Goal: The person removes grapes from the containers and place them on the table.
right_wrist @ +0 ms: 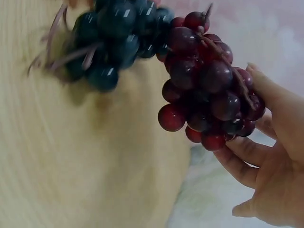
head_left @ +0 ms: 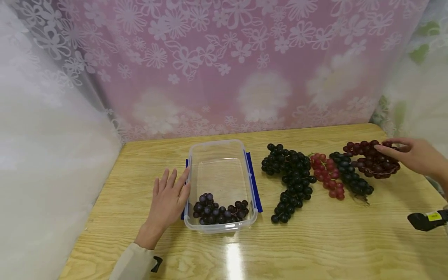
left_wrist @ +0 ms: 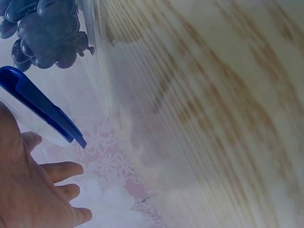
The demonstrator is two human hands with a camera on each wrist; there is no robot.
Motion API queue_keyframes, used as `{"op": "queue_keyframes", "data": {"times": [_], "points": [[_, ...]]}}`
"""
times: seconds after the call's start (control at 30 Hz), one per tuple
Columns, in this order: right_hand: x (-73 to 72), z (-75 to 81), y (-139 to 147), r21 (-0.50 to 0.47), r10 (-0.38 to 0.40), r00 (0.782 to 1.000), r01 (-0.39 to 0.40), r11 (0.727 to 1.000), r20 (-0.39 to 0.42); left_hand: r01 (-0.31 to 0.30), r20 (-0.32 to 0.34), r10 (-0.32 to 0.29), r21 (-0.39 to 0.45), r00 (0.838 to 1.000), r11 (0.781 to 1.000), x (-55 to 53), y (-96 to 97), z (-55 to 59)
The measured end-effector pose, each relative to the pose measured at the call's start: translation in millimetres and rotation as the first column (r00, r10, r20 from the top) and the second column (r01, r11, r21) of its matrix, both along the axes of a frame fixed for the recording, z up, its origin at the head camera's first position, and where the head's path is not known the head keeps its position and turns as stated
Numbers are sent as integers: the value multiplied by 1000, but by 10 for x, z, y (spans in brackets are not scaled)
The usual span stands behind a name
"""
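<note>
A clear plastic container (head_left: 224, 182) with blue side clips sits on the table, a bunch of dark purple grapes (head_left: 220, 212) inside at its near end. My left hand (head_left: 168, 200) lies against the container's left side, its fingers straight and spread. In the left wrist view a blue clip (left_wrist: 42, 107) stands beside that hand. At the far right, my right hand (head_left: 416, 153) grips a bunch of dark red grapes (head_left: 379, 163) between thumb and fingers. The right wrist view has the bunch (right_wrist: 209, 80) between the thumb above and fingers beneath.
Between the container and my right hand lie several bunches: black grapes (head_left: 295, 175), bright red grapes (head_left: 327, 175) and a slim dark bunch (head_left: 351, 175) touching the dark red one. A pink floral curtain (head_left: 224, 77) hangs along the back of the wooden table (head_left: 297, 249).
</note>
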State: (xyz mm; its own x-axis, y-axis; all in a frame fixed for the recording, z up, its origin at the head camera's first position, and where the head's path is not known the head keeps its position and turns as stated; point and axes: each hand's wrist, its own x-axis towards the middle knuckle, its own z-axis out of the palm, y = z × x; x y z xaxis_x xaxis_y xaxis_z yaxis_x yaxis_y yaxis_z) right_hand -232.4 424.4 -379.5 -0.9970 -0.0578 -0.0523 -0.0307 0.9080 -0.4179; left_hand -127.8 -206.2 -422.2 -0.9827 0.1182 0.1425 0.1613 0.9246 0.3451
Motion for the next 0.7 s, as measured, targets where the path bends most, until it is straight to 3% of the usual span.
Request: {"op": "queue_keyframes", "data": {"times": [0.27,0.4,0.57,0.7], "points": [[-7,-311,229,13,90,979,-94,995,183,0,-4,0,7,1000,1000,1,9,-5],[-56,-361,186,-8,125,970,-126,992,206,-4,-10,4,9,1000,1000,2,8,-5],[-112,-364,66,-28,196,964,-194,981,180,-11,-9,11,18,1000,1000,7,8,1],[-125,-348,-3,-35,205,964,-202,979,171,-13,-5,13,19,1000,1000,5,7,-2]]}}
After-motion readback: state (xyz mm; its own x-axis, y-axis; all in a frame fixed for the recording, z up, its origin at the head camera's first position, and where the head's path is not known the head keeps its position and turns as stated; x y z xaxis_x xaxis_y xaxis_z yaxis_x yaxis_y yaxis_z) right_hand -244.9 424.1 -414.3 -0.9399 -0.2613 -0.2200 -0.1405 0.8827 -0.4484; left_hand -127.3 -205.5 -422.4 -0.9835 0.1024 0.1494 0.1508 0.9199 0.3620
